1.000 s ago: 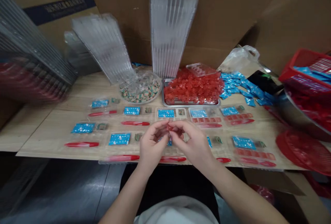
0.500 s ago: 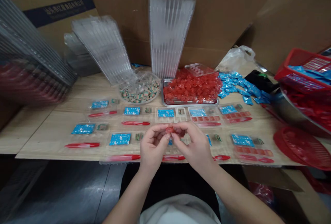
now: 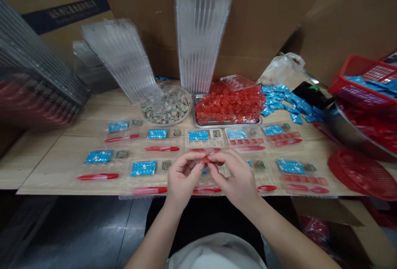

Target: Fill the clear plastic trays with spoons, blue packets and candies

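Note:
My left hand and my right hand meet above the front middle of the wooden table, fingers pinched together on small red wrapped candies. Under them lies a clear blister tray with a red pen along its front. Several more clear trays lie in rows on the table, each with a blue packet and a red pen. A metal tray heaped with red candies stands behind them.
A round dish of striped candies stands left of the metal tray. Stacks of clear empty trays lean on cardboard boxes behind. Loose blue packets lie at right, beside red baskets and a red lid.
Both hands have stayed together over the front tray, working the red candies between the fingers; they dropped slightly toward the tray. The view has shifted a little.

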`<state>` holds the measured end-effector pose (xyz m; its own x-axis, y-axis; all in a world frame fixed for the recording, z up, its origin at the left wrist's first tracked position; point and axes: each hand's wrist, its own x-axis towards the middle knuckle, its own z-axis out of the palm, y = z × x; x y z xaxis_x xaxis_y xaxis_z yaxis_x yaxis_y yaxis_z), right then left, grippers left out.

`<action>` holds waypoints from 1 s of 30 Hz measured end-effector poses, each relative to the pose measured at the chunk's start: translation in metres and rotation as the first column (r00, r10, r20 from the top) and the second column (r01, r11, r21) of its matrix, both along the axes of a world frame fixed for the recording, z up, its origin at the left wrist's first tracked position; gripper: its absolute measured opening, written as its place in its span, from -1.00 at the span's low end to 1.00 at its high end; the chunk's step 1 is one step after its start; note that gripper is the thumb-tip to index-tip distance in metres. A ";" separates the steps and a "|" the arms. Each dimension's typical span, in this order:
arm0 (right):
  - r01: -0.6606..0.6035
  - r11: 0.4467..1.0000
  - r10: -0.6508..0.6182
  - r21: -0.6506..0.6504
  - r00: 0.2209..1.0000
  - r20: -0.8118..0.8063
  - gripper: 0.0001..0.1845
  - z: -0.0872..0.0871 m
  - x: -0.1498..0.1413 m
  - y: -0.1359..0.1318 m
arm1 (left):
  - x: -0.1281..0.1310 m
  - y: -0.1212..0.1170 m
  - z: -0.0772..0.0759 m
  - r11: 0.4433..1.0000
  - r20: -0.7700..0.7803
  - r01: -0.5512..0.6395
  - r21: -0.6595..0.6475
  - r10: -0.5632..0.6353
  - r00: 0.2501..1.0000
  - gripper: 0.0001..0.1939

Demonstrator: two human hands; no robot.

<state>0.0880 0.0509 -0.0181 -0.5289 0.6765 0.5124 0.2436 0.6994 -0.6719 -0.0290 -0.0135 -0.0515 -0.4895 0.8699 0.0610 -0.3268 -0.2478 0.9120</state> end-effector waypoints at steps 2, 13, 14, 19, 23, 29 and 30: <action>-0.002 1.000 0.002 -0.020 1.000 0.001 -0.86 -0.002 0.000 0.000 | 0.000 0.000 -0.001 0.999 -0.013 -0.024 -0.024 0.024 1.000 -0.84; -0.020 0.997 0.026 -0.074 0.997 0.073 -0.83 -0.011 0.002 0.000 | 0.006 0.004 0.009 0.975 0.310 0.063 -0.213 0.006 0.951 -0.90; -0.002 0.996 0.009 -0.092 0.997 0.077 -0.86 -0.012 0.005 0.003 | 0.006 0.004 0.010 0.969 0.248 0.063 -0.240 -0.001 0.969 -0.89; -0.006 0.974 0.035 -0.226 0.991 0.127 -0.80 -0.021 0.033 0.003 | 0.018 0.005 0.003 0.938 -0.260 0.031 -0.346 -0.127 0.957 -0.91; 0.013 0.990 0.016 -0.138 0.979 0.206 -0.68 -0.031 0.071 0.000 | 0.040 0.010 -0.003 0.925 -0.536 0.136 -0.354 -0.320 0.782 -0.91; 0.793 0.495 -0.860 0.356 0.504 0.073 -0.77 -0.028 0.251 0.082 | 0.036 0.017 -0.002 0.930 -0.700 0.120 -0.348 -0.343 0.627 -0.82; 0.871 0.311 -0.949 0.381 0.308 0.069 -0.78 -0.031 0.285 0.099 | 0.027 0.019 -0.002 0.931 -0.726 0.085 -0.355 -0.332 0.603 -0.83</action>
<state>0.3731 0.1503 -0.0487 0.2298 0.6826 0.6938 0.9415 0.0248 -0.3362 -0.0016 0.0058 -0.0538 -0.1732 0.9814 0.0822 0.5054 0.0169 0.8627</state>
